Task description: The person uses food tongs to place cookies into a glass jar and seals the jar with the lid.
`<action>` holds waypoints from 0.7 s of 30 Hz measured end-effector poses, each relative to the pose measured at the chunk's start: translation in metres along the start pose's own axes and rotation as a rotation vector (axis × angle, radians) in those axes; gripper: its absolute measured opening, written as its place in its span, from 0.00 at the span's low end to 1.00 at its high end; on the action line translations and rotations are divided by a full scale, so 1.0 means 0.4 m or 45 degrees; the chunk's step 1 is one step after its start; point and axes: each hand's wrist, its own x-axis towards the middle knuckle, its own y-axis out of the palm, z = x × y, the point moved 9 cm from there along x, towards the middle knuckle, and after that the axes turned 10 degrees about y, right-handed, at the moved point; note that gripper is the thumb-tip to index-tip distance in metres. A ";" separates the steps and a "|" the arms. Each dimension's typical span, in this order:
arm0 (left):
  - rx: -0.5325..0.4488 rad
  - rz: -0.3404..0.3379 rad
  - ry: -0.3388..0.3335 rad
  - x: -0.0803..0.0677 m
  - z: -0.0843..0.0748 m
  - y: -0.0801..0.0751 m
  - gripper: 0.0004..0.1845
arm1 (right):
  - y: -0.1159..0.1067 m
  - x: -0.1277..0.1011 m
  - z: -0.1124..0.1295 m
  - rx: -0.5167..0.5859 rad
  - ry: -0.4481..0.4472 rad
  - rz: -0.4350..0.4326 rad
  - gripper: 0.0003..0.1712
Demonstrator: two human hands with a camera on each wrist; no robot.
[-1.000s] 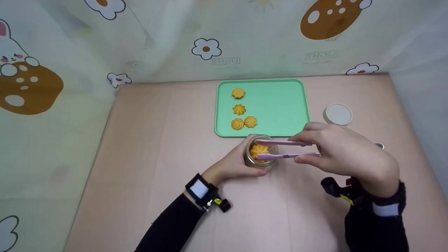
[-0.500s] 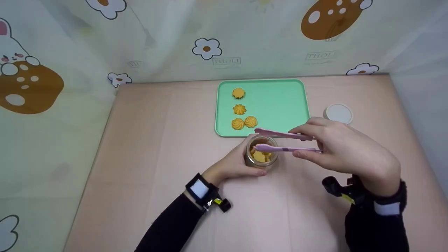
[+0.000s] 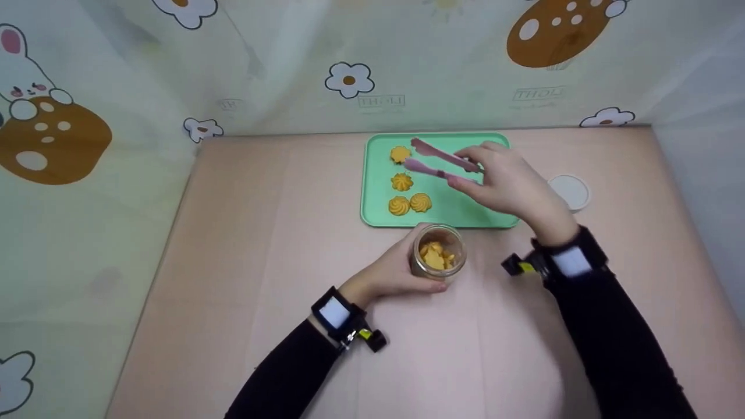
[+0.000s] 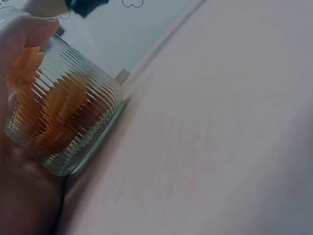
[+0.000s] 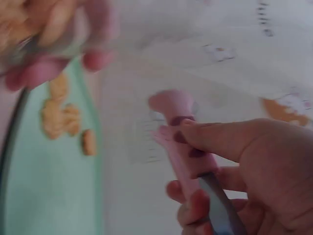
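Right hand [image 3: 503, 183] pinches open tongs [image 3: 437, 162], tips leftward astride the cookie [image 3: 400, 154] at the tray's [image 3: 471, 203] far-left corner; left hand [image 3: 387, 273] grips the jar [image 3: 437, 254].

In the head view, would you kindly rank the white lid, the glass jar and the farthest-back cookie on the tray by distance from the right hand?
From the right hand:
1. White lid, just to its right on the table.
2. Farthest-back cookie, to its left, at the tong tips.
3. Glass jar, nearer the person, held by the left hand.

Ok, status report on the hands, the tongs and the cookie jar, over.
Left hand grips glass jar, cookies inside. Right hand holds pink tongs, tips open around the farthest cookie on green tray. Nothing blocking.
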 end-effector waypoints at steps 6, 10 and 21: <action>0.003 0.010 -0.010 0.000 -0.003 0.000 0.49 | 0.073 0.122 -0.037 0.005 0.156 0.054 0.34; -0.003 0.005 -0.024 0.001 0.001 -0.002 0.49 | 0.106 0.168 -0.046 0.012 0.218 0.087 0.34; -0.055 0.005 -0.041 -0.001 0.004 0.002 0.50 | 0.165 0.208 -0.082 0.063 0.288 0.132 0.33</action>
